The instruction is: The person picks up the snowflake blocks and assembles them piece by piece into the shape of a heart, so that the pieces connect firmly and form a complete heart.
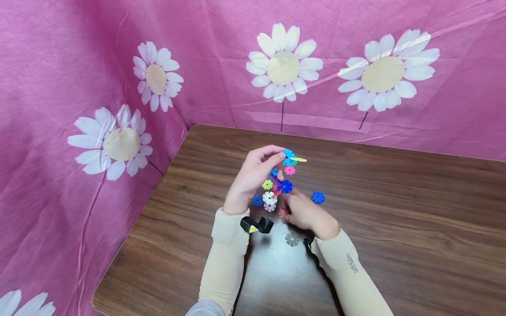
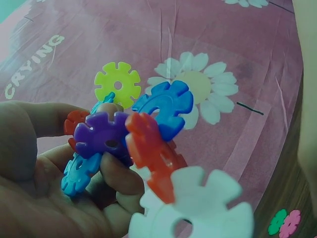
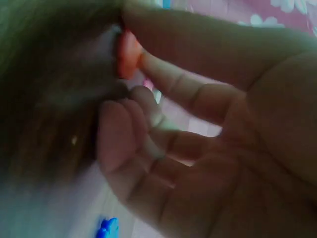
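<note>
My left hand (image 1: 253, 171) holds up a cluster of joined notched plastic discs, its fingers curled about the middle. In the left wrist view the cluster shows a yellow-green disc (image 2: 130, 91), a purple disc (image 2: 94, 134), a blue disc (image 2: 181, 106), a red disc (image 2: 148, 148), a light blue disc (image 2: 74, 181) and a white disc (image 2: 218, 198) nearest the camera. My right hand (image 1: 308, 213) is low over the table, just right of the cluster. Between its thumb and index finger it pinches an orange-red disc (image 3: 130, 54), partly hidden and blurred.
On the wooden table (image 1: 415, 228), a blue disc (image 1: 318, 197) lies right of my hands and a grey disc (image 1: 290, 242) lies nearer me. A pink disc (image 1: 290, 170) appears beyond the cluster. Pink flowered cloth (image 1: 221, 79) hangs behind and along the left.
</note>
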Demonstrator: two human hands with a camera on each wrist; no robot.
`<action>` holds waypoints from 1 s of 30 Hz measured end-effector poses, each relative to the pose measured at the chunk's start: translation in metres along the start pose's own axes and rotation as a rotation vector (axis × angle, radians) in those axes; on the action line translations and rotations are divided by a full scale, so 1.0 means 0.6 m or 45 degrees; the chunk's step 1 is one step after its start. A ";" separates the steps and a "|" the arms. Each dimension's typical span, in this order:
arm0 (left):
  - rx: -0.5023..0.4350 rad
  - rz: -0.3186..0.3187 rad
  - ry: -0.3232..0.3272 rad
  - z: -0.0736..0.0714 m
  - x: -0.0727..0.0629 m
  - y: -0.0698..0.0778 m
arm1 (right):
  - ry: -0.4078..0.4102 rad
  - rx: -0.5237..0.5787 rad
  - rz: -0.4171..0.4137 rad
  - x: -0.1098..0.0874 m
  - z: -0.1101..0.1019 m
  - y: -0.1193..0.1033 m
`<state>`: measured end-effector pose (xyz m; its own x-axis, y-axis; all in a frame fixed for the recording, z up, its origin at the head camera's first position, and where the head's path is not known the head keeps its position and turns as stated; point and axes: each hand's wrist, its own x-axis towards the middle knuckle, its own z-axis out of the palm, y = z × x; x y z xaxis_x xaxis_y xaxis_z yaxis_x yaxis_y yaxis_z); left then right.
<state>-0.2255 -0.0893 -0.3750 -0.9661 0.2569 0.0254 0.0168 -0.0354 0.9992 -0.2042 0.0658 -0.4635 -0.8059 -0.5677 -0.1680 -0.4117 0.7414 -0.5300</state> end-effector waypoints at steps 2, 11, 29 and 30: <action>0.011 0.001 -0.006 0.001 0.000 -0.001 | -0.020 0.027 0.023 -0.002 -0.002 0.002; 0.000 0.000 0.016 0.007 0.001 -0.005 | 0.518 0.506 -0.013 -0.016 -0.046 0.032; 0.061 0.012 -0.001 0.012 0.000 -0.005 | 1.081 1.407 -0.287 -0.054 -0.105 0.001; 0.064 0.014 -0.006 0.012 0.000 -0.004 | 1.073 1.390 -0.302 -0.055 -0.106 0.002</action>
<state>-0.2238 -0.0820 -0.3774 -0.9646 0.2613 0.0362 0.0403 0.0104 0.9991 -0.2050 0.1079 -0.4059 -0.9350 0.0333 0.3530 -0.3518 -0.2117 -0.9118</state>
